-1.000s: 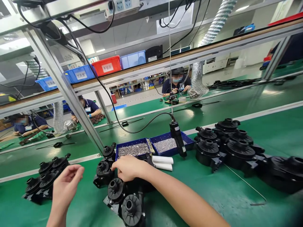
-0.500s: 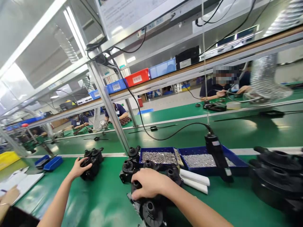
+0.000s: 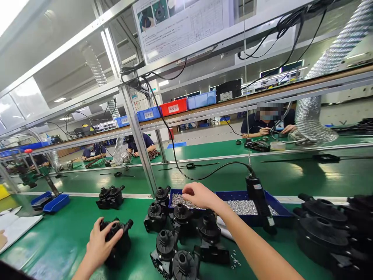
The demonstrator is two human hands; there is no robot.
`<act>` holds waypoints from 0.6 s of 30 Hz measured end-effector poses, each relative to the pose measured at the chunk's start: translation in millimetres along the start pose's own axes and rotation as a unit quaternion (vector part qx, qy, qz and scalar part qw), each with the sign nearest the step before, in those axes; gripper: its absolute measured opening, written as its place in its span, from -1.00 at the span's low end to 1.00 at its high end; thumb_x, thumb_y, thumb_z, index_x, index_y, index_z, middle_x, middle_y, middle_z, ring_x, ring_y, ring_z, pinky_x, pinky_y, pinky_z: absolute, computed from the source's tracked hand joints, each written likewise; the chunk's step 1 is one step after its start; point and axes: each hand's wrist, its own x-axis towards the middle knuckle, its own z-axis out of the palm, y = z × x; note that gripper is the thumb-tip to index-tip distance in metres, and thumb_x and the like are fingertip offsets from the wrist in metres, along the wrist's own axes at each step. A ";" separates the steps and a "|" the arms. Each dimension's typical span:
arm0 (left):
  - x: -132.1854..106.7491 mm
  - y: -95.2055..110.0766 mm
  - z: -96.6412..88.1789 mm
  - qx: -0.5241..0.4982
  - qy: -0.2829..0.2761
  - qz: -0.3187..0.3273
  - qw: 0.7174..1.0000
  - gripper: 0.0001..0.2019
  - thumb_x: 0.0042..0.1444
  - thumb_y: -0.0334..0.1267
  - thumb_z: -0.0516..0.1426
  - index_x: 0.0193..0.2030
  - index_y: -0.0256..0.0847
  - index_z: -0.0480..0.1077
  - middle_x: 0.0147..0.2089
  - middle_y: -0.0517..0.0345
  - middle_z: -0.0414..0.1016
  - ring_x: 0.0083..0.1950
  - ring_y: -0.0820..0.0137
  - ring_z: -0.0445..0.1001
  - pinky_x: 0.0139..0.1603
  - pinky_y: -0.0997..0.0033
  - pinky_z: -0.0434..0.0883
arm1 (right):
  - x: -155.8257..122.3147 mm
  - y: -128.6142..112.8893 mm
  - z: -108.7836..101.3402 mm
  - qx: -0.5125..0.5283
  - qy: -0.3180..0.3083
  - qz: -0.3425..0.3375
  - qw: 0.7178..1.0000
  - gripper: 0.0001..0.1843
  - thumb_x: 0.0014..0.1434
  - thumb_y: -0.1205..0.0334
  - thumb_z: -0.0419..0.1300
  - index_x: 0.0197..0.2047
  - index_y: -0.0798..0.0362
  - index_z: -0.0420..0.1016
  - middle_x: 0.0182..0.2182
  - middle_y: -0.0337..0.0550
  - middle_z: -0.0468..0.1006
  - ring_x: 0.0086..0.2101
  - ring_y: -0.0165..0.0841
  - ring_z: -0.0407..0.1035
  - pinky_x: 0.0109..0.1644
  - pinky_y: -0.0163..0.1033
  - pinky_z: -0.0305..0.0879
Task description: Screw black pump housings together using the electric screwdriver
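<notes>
My left hand is wrapped around a black pump housing on the green bench, fingers and thumb over its top. My right hand is over the blue tray of small metal screws, its fingers bent loosely and apart. Nothing shows in that hand, though the fingertips are partly hidden. Between my hands stands a group of black pump housings, upright with round spouts on top. Behind my left hand are further black housings.
A second blue tray holds small metal parts, with a black electric screwdriver hanging before it. Loose rings lie near my right forearm. Large black housings stand at right. Blue bins and papers are left.
My left hand has brought a pump housing nearer to me, away from those behind. My right hand has left the middle group and moved up to the screw tray. The view has shifted slightly.
</notes>
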 end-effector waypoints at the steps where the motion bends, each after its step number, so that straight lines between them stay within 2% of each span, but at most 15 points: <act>1: -22.1 11.0 5.2 0.017 0.020 -0.005 1.000 -0.45 0.30 0.29 0.07 0.18 0.08 0.64 0.52 -0.15 0.07 0.51 -0.30 0.21 0.41 -0.45 0.29 | 9.3 6.1 -0.2 -0.018 -0.011 0.030 0.999 -0.85 0.40 0.22 0.32 -0.08 0.10 0.68 -0.07 0.03 0.71 -0.02 -0.14 0.60 0.15 -0.07 0.48; 4: -76.0 40.0 10.4 0.015 0.042 0.011 0.999 -0.46 0.43 0.21 -0.06 0.33 0.16 0.53 0.62 -0.17 -0.08 0.58 -0.32 0.11 0.32 -0.60 0.30 | 39.2 22.3 6.2 -0.062 -0.069 0.124 0.988 -0.78 0.42 0.16 0.37 0.00 0.12 0.62 0.00 -0.01 0.65 -0.01 -0.16 0.57 0.13 0.01 0.54; 6: -99.0 46.8 6.1 -0.021 0.044 0.012 0.999 -0.46 0.45 0.17 -0.06 0.42 0.19 0.44 0.65 -0.16 -0.11 0.59 -0.32 0.12 0.31 -0.63 0.30 | 55.0 31.8 13.7 -0.079 -0.114 0.179 0.974 -0.72 0.44 0.12 0.36 0.09 0.12 0.58 0.05 -0.03 0.61 -0.02 -0.17 0.57 0.07 0.00 0.59; 8: -114.3 41.4 -0.6 -0.060 0.049 0.017 0.997 -0.43 0.40 0.14 0.04 0.49 0.17 0.35 0.66 -0.14 -0.11 0.59 -0.29 0.14 0.37 -0.54 0.30 | 64.8 40.0 22.0 -0.089 -0.153 0.217 0.960 -0.71 0.44 0.14 0.36 0.11 0.13 0.57 0.04 -0.04 0.61 -0.05 -0.17 0.58 0.03 -0.02 0.61; 10: -125.4 30.1 -6.6 -0.080 0.058 0.037 0.994 -0.32 0.28 0.10 0.21 0.53 0.16 0.30 0.68 -0.10 -0.16 0.61 -0.27 0.09 0.42 -0.43 0.32 | 69.3 46.3 30.2 -0.096 -0.182 0.235 0.950 -0.71 0.44 0.15 0.36 0.11 0.14 0.56 0.01 -0.06 0.61 -0.08 -0.19 0.58 0.01 -0.03 0.62; 11: -129.8 25.1 -8.7 -0.076 0.065 0.055 0.993 -0.25 0.20 0.06 0.30 0.53 0.18 0.30 0.70 -0.06 -0.20 0.63 -0.29 0.03 0.44 -0.41 0.31 | 70.4 48.6 34.1 -0.100 -0.192 0.237 0.947 -0.71 0.44 0.15 0.36 0.11 0.14 0.56 0.01 -0.06 0.61 -0.09 -0.19 0.59 -0.01 -0.04 0.63; 13: -136.5 20.9 -10.3 -0.037 0.084 0.105 0.990 -0.17 0.06 -0.04 0.43 0.49 0.26 0.35 0.72 0.01 -0.23 0.65 -0.37 -0.09 0.48 -0.52 0.18 | 71.2 51.2 41.0 -0.111 -0.205 0.235 0.944 -0.72 0.45 0.16 0.35 0.12 0.14 0.56 -0.01 -0.07 0.62 -0.11 -0.21 0.59 -0.04 -0.07 0.63; 15: -140.7 26.3 -7.8 0.018 0.099 0.163 0.981 -0.16 0.02 -0.17 0.48 0.45 0.33 0.39 0.70 0.03 -0.09 0.65 -0.39 -0.14 0.53 -0.59 -0.06 | 71.6 51.6 46.0 -0.124 -0.208 0.225 0.944 -0.74 0.46 0.17 0.34 0.10 0.14 0.56 -0.05 -0.08 0.62 -0.16 -0.26 0.59 -0.08 -0.11 0.63; 18: -145.7 46.3 3.7 0.050 0.093 0.231 0.967 -0.21 0.14 -0.24 0.42 0.47 0.34 0.35 0.50 0.03 0.37 0.62 -0.24 0.02 0.58 -0.50 -0.35 | 72.0 50.2 49.0 -0.136 -0.190 0.199 0.952 -0.79 0.45 0.17 0.36 -0.01 0.16 0.59 -0.13 -0.12 0.64 -0.21 -0.29 0.59 -0.13 -0.17 0.61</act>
